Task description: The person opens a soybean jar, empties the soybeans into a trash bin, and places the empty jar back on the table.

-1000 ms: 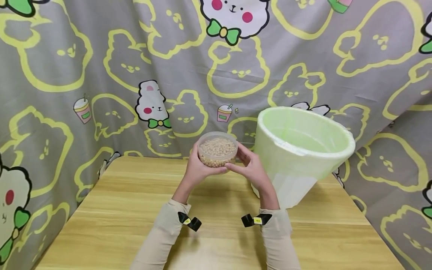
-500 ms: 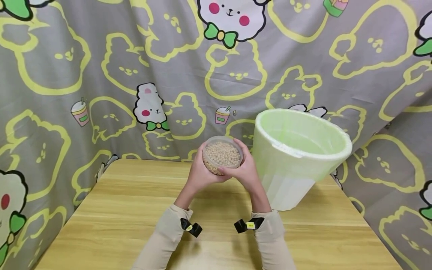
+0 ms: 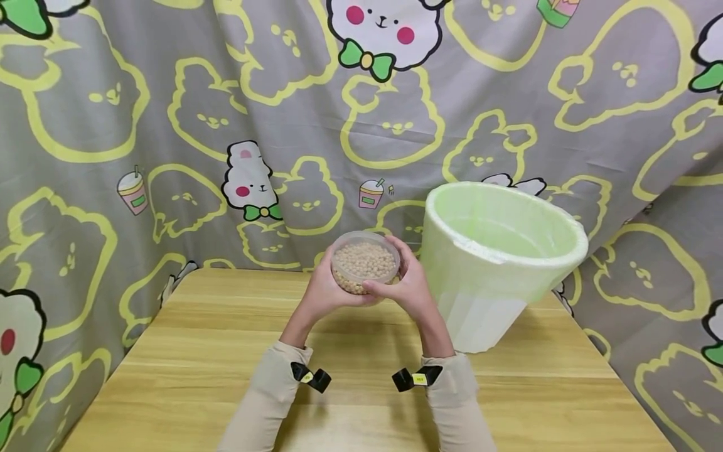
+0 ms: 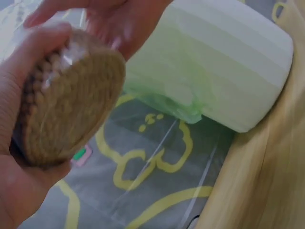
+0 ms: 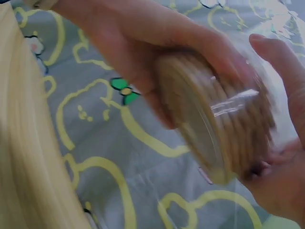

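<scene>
Mid-frame, the left hand point(image 3: 329, 285) and right hand point(image 3: 412, 285) curl round a clear tub point(image 3: 357, 237) of beige beads point(image 3: 366, 260) above the worktop point(image 3: 198, 351) — seemingly the holding step. Moving it calls for a level grip.

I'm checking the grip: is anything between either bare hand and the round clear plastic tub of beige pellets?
Nothing visible: the bare left hand and bare right hand both hold the tub directly. The green-lined round white bin stands to the right.
</scene>
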Motion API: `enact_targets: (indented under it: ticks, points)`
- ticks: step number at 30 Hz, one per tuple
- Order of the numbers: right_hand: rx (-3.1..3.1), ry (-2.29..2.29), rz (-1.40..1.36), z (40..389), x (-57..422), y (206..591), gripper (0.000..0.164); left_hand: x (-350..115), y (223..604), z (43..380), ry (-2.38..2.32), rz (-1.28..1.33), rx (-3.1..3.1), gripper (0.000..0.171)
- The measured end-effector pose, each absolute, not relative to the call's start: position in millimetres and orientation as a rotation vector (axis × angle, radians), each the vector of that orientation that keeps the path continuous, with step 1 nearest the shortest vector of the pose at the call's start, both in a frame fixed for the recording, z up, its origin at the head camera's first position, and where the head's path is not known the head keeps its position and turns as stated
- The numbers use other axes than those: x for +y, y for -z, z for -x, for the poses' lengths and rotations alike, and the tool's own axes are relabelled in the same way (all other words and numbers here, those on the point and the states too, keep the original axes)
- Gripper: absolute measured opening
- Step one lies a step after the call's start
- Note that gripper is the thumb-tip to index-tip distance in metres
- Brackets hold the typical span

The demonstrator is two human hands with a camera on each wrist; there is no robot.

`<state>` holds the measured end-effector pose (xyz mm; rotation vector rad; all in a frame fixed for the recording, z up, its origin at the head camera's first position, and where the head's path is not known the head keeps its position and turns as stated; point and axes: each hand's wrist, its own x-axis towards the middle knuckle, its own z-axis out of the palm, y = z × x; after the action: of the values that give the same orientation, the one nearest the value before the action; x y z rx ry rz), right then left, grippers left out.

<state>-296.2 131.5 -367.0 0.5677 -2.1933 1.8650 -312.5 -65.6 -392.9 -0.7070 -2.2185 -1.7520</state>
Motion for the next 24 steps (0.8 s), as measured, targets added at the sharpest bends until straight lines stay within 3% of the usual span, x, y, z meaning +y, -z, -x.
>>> enact_targets:
  ticks: [7, 13, 17, 24]
  points:
    - [-2.197, -1.849, -0.576, 299.9, 130.5, 371.5, 0.104, -64.1, 393.5, 310.6, 1.657, 0.691, -2.285, 0.127]
    - [-2.216, -1.844, -0.856, 301.8, 145.7, 370.4, 0.099, -78.4, 393.5, 317.7, 1.828, 1.051, -2.236, 0.11]
    - [-2.223, -1.926, -1.008, 300.0, 151.3, 366.1, 0.105, -84.8, 391.8, 321.0, 1.911, 1.201, -2.2, 0.106]
    - [-2.264, -1.888, -0.758, 294.7, 142.7, 361.3, 0.116, -75.1, 387.7, 312.3, 1.748, 0.872, -2.247, 0.119]
